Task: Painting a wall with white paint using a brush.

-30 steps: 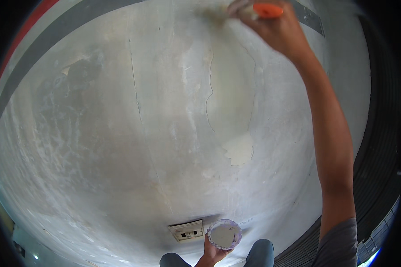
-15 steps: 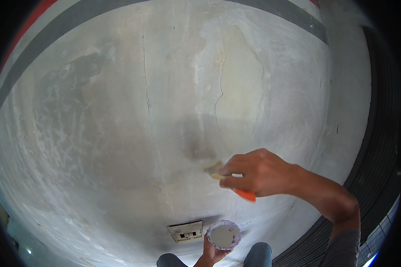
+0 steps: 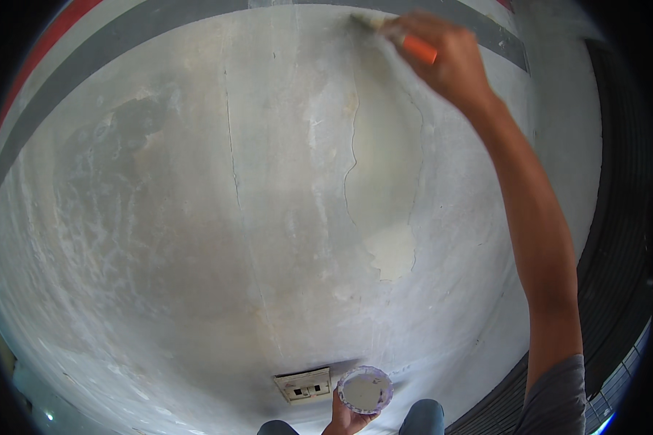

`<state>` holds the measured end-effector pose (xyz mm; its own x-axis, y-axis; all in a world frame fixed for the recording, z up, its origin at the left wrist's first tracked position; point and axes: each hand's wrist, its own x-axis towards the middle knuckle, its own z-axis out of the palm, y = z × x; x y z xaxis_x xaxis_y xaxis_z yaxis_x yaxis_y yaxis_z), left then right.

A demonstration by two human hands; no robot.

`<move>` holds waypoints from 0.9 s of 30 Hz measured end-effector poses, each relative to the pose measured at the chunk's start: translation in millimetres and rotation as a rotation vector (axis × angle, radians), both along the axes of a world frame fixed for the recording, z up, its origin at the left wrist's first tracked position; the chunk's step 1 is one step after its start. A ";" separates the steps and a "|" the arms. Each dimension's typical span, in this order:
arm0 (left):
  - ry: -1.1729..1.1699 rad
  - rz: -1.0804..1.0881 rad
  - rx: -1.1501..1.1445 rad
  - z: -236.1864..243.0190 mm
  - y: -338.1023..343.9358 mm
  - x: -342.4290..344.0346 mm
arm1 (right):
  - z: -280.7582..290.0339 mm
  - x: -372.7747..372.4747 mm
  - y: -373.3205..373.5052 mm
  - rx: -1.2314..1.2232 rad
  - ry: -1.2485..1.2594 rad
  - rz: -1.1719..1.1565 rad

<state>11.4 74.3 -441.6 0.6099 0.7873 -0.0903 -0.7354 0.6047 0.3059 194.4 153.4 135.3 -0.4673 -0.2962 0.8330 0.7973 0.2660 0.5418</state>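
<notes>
High on the grey plastered wall [image 3: 181,239], my right hand [image 3: 450,58] is closed round a paintbrush with an orange handle [image 3: 419,49]. The blurred bristles are up by the dark grey stripe, above a pale patch [image 3: 386,174] with a cracked, peeling outline. Low down, my left hand [image 3: 346,418] holds a small round tub [image 3: 339,389] from below. Its rim is smeared whitish purple, and pale liquid like paint shows inside.
A two-module socket plate [image 3: 305,386] sits on the wall just left of the tub. Dark ribbed shutter-like slats [image 3: 617,181] run down the right side. Grey and red stripes [image 3: 47,40] cross the top. My knees [image 3: 422,418] show at the bottom.
My right hand has swept the brush from the lower middle of the wall up to the top. The pale patch's lower end is now uncovered. My left hand and the tub have barely moved.
</notes>
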 end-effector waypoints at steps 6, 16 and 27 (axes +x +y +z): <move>0.050 0.015 -0.007 -3.0 2.1 0.6 | -127.9 -54.6 -33.7 -0.256 -0.552 0.095; 0.039 -0.038 -0.030 -7.4 0.8 3.7 | -11.7 -21.2 15.0 -0.633 0.054 0.485; -0.008 0.022 0.015 -8.9 3.8 -3.7 | -58.9 -61.8 13.5 -0.053 -0.175 0.027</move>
<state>7.7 78.1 -450.5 0.5933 0.8016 -0.0735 -0.7506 0.5839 0.3094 132.6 166.9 76.4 -0.5992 -0.2688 0.7541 0.6838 0.3181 0.6567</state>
